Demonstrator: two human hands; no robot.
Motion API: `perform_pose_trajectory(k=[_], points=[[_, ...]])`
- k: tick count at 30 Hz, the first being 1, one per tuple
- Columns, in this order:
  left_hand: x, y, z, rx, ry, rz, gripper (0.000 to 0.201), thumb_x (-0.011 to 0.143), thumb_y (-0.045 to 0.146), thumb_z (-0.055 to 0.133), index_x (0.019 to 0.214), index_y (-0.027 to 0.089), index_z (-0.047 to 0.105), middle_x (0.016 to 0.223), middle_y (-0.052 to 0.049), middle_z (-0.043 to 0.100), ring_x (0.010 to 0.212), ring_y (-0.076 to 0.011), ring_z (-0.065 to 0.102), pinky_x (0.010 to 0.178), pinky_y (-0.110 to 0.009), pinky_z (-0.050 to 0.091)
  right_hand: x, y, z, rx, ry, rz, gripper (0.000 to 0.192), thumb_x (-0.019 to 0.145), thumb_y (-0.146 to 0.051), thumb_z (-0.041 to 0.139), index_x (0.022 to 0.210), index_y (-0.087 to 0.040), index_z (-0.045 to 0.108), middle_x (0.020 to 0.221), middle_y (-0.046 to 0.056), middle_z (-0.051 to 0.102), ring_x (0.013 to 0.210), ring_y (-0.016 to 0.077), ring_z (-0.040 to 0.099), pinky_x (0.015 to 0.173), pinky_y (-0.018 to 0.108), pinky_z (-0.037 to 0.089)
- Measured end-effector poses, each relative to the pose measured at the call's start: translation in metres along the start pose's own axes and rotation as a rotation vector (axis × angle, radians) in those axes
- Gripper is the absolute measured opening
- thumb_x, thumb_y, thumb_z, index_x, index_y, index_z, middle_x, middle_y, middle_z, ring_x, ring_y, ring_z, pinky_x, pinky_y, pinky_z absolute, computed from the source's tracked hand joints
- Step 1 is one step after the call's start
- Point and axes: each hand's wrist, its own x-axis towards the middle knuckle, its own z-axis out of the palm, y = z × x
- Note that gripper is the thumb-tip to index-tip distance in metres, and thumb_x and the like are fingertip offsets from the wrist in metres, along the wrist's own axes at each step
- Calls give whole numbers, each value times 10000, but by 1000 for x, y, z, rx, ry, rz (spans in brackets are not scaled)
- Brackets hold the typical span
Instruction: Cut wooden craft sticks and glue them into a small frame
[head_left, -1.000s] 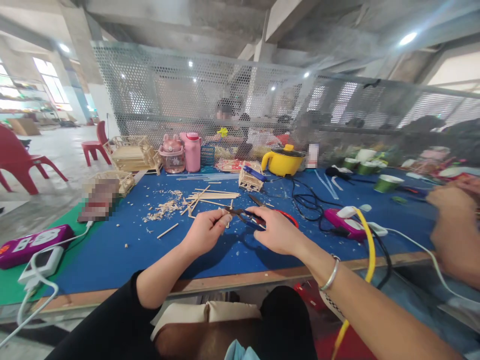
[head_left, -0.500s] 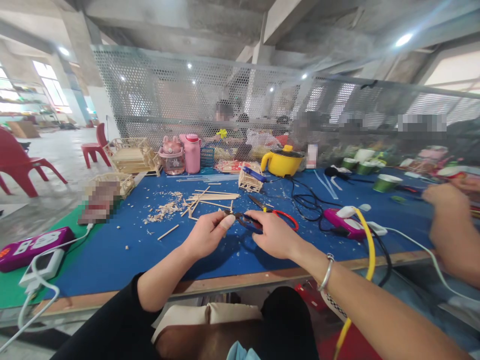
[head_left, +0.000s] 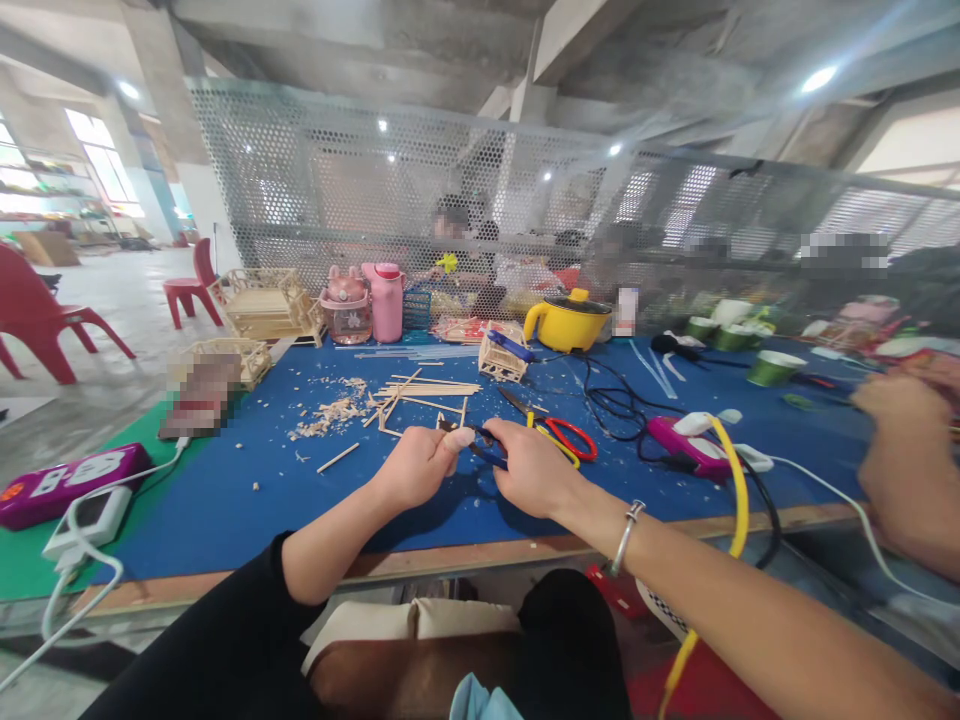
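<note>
My right hand [head_left: 534,470] is closed around the blue handles of a pair of pliers [head_left: 489,456]. Their dark jaws point left, up against the fingertips of my left hand [head_left: 415,468]. That hand pinches a short wooden stick [head_left: 442,421], mostly covered by the fingers; its thumb has a whitish wrap. Just beyond the hands lie thin wooden sticks [head_left: 431,388], some crossed over each other, and a heap of wood chips [head_left: 334,415]. Scissors [head_left: 566,440] with red and yellow handles rest close to my right hand.
Behind stand a small wooden frame [head_left: 502,358] with a blue tool on it, a yellow pot [head_left: 574,322], and a pink bottle [head_left: 387,305]. A purple power strip [head_left: 690,447] with cables lies right, near another person's arm [head_left: 904,460]. A phone [head_left: 201,393] lies left.
Both hands have shifted slightly left, and my right hand has turned a little on the pliers. More of the scissors' yellow handle shows now.
</note>
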Motion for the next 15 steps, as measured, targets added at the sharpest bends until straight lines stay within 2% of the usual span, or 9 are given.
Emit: perform_pose_trajectory(k=[3,6,8,10,13,15], points=[[0,3,6,-64,24,-12,620,874,596,281,433,185,427,418,24,415,444,-100,381,520,-250,330,6,-1,5,-171,105,25,191,685,-160,518,876,-152,525,846,112,631,806,233,571,683,295,365],[2,2,5,-102,77,-10,582,863,611,304,485,185,422,450,35,395,468,-100,365,521,-247,315,15,10,-1,-211,140,107,177,700,-172,519,876,-161,530,838,113,644,794,244,593,658,302,371],[5,-3,0,-125,154,-11,544,861,614,312,529,190,394,487,44,359,493,-101,331,521,-247,291,21,31,-9,-185,120,244,212,718,-192,518,928,-173,543,878,114,662,793,252,613,626,303,376],[8,-10,-7,-164,217,-21,526,869,610,283,546,198,336,509,49,308,499,-102,292,515,-250,267,25,62,-17,-154,35,411,255,736,-252,536,979,-183,565,905,121,681,785,265,632,603,309,385],[13,-18,-11,-217,217,-68,526,879,608,225,544,205,272,509,51,249,483,-103,250,496,-255,240,31,110,-21,-109,-110,581,356,721,-399,590,991,-167,613,983,166,684,824,310,640,613,345,421],[16,-22,-11,-190,198,-86,533,876,612,219,538,205,283,504,50,258,483,-106,257,495,-256,239,34,133,-17,-95,-132,604,474,687,-522,618,964,-139,646,998,193,681,832,321,642,634,366,447]])
